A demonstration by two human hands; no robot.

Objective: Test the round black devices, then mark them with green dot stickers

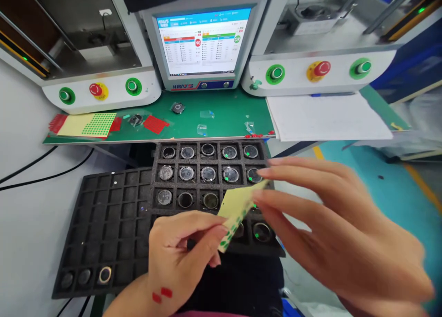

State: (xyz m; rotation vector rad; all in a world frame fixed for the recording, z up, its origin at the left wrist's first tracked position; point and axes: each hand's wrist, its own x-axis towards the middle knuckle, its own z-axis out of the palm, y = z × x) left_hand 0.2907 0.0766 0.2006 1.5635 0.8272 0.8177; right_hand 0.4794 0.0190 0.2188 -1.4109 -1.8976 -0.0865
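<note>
Between the thumb and fingers of my left hand [186,250] is a small pale yellow sticker sheet [235,204] with green dots along its lower edge. Two red stickers [162,295] are stuck near my left wrist. The fingers of my right hand [341,225], slightly blurred, are at the sheet's upper right corner, which bends up between them; the thumb is mostly hidden. Beneath both hands lies a black foam tray [154,188] with round watch-like parts [207,173] in its pockets. Several parts on the right side carry a green dot [256,235]. The hands and sheet cover some pockets.
Left of it, another black foam tray [103,215] holds three round parts in its front row. Behind, a green bench [193,119] carries sticker sheets [86,125], white paper [321,116] and plastic scraps. A monitor [207,40] stands between two machines with green and red buttons.
</note>
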